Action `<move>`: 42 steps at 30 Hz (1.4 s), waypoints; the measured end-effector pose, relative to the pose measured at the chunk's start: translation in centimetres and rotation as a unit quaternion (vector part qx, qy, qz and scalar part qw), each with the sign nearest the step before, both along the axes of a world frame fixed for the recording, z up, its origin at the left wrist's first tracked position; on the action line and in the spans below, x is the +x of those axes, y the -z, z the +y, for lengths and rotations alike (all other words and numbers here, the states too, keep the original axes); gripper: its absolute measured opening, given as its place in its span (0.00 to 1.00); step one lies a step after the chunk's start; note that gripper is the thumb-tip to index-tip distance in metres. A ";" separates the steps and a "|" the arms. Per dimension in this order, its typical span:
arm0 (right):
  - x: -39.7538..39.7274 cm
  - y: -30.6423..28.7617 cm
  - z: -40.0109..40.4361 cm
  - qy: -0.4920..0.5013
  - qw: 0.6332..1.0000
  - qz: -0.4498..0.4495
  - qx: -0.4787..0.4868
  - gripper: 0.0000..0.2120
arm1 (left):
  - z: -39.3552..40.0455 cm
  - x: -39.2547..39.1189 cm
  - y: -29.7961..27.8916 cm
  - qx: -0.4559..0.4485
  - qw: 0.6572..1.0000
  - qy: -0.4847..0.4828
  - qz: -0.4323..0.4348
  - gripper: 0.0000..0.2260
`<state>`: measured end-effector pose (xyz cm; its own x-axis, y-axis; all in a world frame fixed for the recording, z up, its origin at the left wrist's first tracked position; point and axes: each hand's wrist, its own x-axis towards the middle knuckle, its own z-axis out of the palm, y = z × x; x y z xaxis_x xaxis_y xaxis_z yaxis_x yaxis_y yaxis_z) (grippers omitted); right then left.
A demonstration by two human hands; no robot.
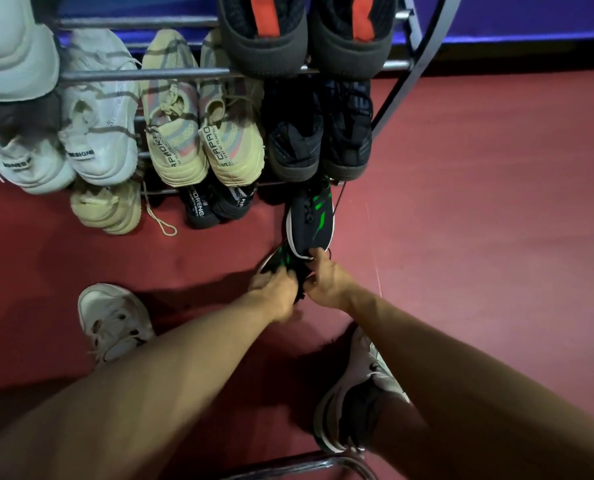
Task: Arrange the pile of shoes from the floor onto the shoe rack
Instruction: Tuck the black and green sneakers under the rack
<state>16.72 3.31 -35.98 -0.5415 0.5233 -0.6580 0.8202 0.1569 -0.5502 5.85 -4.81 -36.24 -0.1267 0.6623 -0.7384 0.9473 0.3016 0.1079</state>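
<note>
A metal shoe rack [143, 75] fills the top of the head view, with several pairs on its bars. At its lower right a black shoe with green stripes [311, 220] points toe-in under the rack, and my right hand [326, 278] grips its heel. Its mate [280, 261] lies just left of it on the red floor, mostly hidden under my left hand [274, 292], which is closed on it. A white sneaker [113, 320] lies on the floor at the left. A black and white sneaker [354, 403] lies below my right forearm.
On the rack sit white sneakers [94, 133], beige knit shoes [202, 140], black shoes [319, 133] and dark shoes with red tongues [306, 32]. A beige shoe [106, 209] and a black pair [216, 206] sit on the lowest level. A curved metal bar [309, 465] crosses the bottom edge.
</note>
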 end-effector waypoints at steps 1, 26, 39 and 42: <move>0.2 0.0 0.2 0.001 1.000 -0.007 0.017 0.28 | -0.8 0.3 0.5 -0.032 0.999 0.004 0.023 0.37; -2.1 -1.5 4.6 -0.130 0.917 -0.271 0.263 0.26 | -3.1 0.0 2.0 0.024 0.996 0.048 0.066 0.23; -0.2 -2.6 2.9 -0.093 0.945 -0.255 0.181 0.26 | -2.4 -2.0 1.6 -0.025 0.997 0.055 0.045 0.30; 2.1 -2.5 -0.5 -0.091 0.947 -0.262 0.164 0.29 | -2.0 -0.8 1.8 -0.006 0.995 0.074 0.069 0.20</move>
